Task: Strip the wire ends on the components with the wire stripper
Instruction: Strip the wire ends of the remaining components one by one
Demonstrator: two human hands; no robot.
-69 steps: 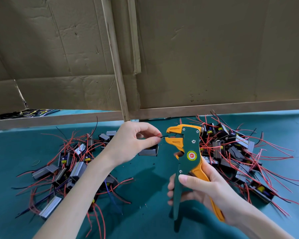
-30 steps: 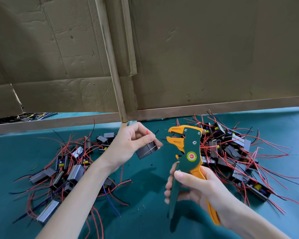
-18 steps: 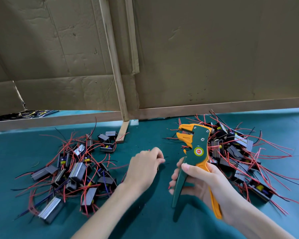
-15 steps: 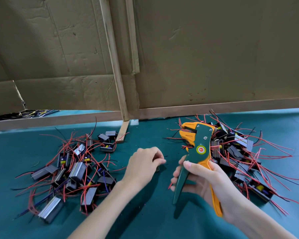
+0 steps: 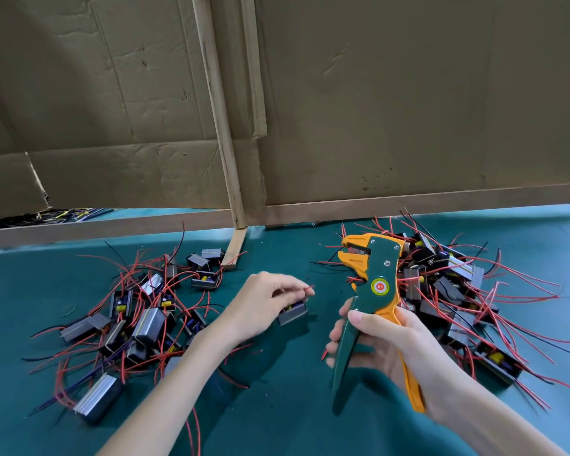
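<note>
1. The left hand (image 5: 264,304) curls over a small component (image 5: 292,313), hiding most of it. I cannot tell whether it rests on the green mat (image 5: 293,406) or hangs just above. Thumb and forefinger pinch its red wire (image 5: 308,287).
2. A pile of wired components (image 5: 139,317) lies at 9 o'clock of that hand. A second pile (image 5: 448,284), at 3 o'clock, is partly blocked by the wire stripper (image 5: 374,291). A cardboard wall (image 5: 408,110) closes off 12 o'clock.
3. The right hand (image 5: 385,343) wraps around the stripper's spread handles. The tool sits right of centre with its long axis near upright: head towards 12 o'clock, handles towards 6. Its mouth faces 9 o'clock, towards the pinched wire but apart from it.
</note>
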